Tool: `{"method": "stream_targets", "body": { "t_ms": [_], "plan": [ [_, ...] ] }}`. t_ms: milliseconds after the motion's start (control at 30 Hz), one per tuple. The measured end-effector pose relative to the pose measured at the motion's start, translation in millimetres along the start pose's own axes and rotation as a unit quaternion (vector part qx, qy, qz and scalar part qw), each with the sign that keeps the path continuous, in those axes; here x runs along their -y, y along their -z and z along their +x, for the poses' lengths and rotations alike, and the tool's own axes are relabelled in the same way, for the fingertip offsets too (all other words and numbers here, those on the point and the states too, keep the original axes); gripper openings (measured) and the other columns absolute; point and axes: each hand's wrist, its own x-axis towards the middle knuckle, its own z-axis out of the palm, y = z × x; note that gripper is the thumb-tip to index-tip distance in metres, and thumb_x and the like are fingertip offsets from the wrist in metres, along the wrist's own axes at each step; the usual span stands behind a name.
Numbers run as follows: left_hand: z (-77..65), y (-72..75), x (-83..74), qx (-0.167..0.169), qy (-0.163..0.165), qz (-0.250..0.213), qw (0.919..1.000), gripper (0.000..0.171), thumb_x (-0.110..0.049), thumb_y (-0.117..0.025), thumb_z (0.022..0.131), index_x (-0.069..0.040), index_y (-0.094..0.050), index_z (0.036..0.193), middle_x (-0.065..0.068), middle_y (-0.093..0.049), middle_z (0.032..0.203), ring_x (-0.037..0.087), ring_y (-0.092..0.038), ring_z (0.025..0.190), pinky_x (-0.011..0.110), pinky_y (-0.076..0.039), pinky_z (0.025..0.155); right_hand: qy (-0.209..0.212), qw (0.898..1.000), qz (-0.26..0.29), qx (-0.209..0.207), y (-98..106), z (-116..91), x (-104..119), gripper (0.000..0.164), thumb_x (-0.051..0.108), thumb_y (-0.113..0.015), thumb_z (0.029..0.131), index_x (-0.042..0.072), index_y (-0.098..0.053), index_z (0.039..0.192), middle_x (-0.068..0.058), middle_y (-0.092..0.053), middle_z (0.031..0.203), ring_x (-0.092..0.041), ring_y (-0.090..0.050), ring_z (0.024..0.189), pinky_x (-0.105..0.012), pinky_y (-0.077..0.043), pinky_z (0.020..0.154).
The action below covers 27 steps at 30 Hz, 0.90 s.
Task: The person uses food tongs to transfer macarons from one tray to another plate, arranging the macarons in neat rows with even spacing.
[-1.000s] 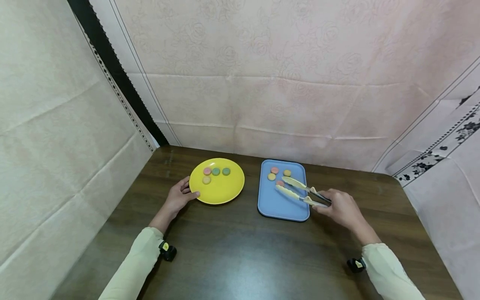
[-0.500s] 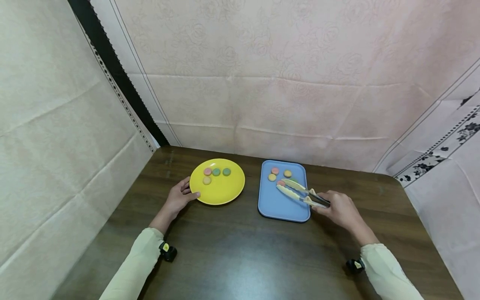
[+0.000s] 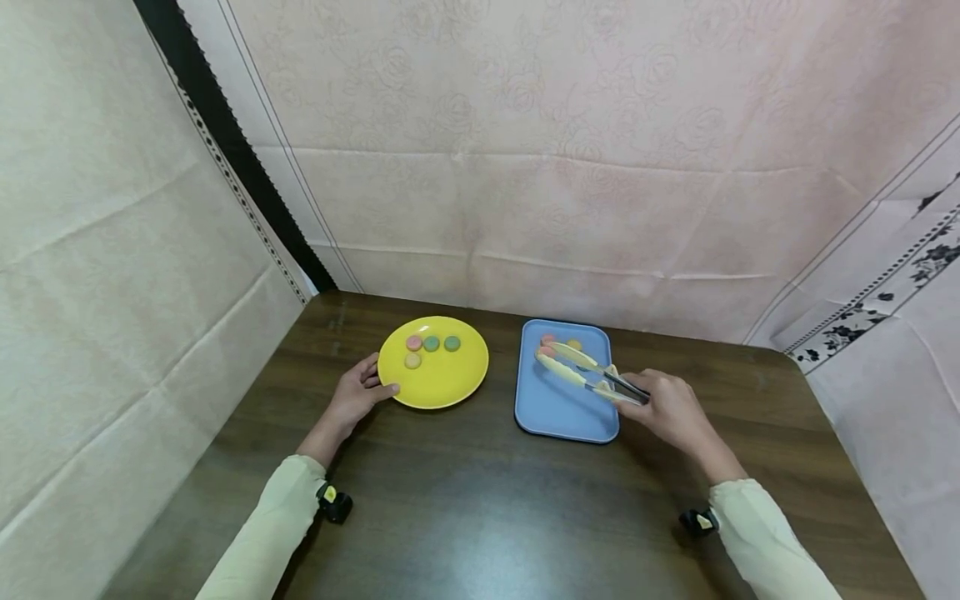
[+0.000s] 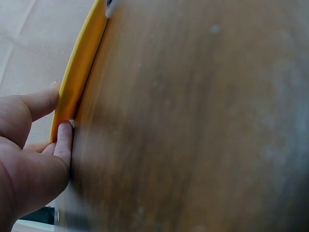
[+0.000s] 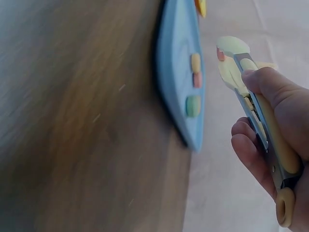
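My left hand (image 3: 358, 393) pinches the near-left rim of a round yellow plate (image 3: 450, 379), thumb on top and fingers beneath in the left wrist view. On the plate lie a pink, a yellow and two green macaron-like discs. My right hand (image 3: 671, 408) grips a pair of tongs (image 3: 564, 372) with cream tips and metal arms. Between the tips a pink disc (image 5: 220, 54) is held, raised over the blue tray (image 3: 555, 417). Still on the tray are a yellow (image 5: 195, 63), a pink (image 5: 197, 79) and a green disc (image 5: 193, 106).
Plate and tray stand side by side near the far edge of a dark wooden table (image 3: 450, 500), with a gap of table between them. A pale patterned cloth (image 3: 525, 208) hangs behind it, and more cloth lines both sides.
The tongs have closed on the pink disc and lifted it, moving up and left over the tray with my right hand. My left hand and the plate have stayed put.
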Motion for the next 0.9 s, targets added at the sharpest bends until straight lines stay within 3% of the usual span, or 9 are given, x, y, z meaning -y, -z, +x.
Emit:
{"method": "stream_targets", "body": {
  "t_ms": [167,333,533,667,767,900],
  "plan": [
    [0.7,0.1,-0.8,0.002,-0.007,-0.002,1.0000,0.082,-0.010,-0.074,0.095,-0.005,-0.026,0.162,0.023,-0.040,0.158,0.039,-0.049,0.137,0.020,-0.053,0.087,0.009,1.000,0.014,0.002,-2.0,17.8,20.6,0.049,0.028,-0.085,0.085,-0.001,-0.074,0.121,-0.015,-0.072,0.101,-0.020,-0.060,0.074,-0.039,-0.050,0.064],
    [-0.2,-0.4,-1.7,0.006,-0.007,-0.005,0.9999,0.082,-0.010,-0.073,0.095,-0.004,-0.025,0.162,0.024,-0.039,0.158,0.040,-0.047,0.138,0.021,-0.053,0.088,0.032,0.999,0.039,0.013,-7.1,38.4,43.2,0.052,0.027,-0.085,0.084,-0.002,-0.072,0.125,-0.016,-0.074,0.105,-0.015,-0.052,0.069,-0.033,-0.046,0.061],
    [-2.9,-0.3,-3.5,0.005,-0.004,-0.008,0.9999,0.082,-0.010,-0.073,0.095,-0.005,-0.026,0.162,0.023,-0.039,0.158,0.039,-0.047,0.139,0.020,-0.053,0.088,0.071,0.997,0.041,0.014,-21.0,59.8,65.9,0.050,0.028,-0.085,0.085,0.001,-0.073,0.125,-0.009,-0.069,0.087,-0.014,-0.045,0.063,-0.031,-0.040,0.057],
    [-2.7,0.0,-4.0,0.003,-0.003,-0.006,1.0000,0.083,-0.011,-0.074,0.095,-0.006,-0.026,0.162,0.022,-0.040,0.158,0.038,-0.047,0.139,0.020,-0.053,0.088,0.093,0.995,0.034,0.013,-33.4,72.3,79.3,0.049,0.030,-0.085,0.085,0.004,-0.074,0.124,-0.014,-0.074,0.107,-0.025,-0.066,0.081,-0.040,-0.053,0.069],
    [-1.8,0.1,-3.8,0.001,-0.001,0.000,1.0000,0.083,-0.013,-0.075,0.095,-0.006,-0.026,0.162,0.022,-0.040,0.158,0.038,-0.047,0.138,0.020,-0.053,0.088,0.103,0.994,0.024,0.019,-43.9,81.1,88.0,0.047,0.032,-0.085,0.085,0.006,-0.075,0.123,-0.012,-0.073,0.110,-0.026,-0.067,0.084,-0.044,-0.052,0.079],
    [-2.9,0.0,-7.5,0.003,0.004,0.001,1.0000,0.082,-0.010,-0.073,0.095,-0.003,-0.025,0.162,0.024,-0.039,0.158,0.039,-0.047,0.138,0.021,-0.053,0.087,0.108,0.993,0.019,0.036,-57.0,90.1,98.4,0.046,0.033,-0.085,0.085,0.005,-0.077,0.120,-0.005,-0.070,0.095,-0.016,-0.057,0.072,-0.036,-0.049,0.068]
  ]
}}
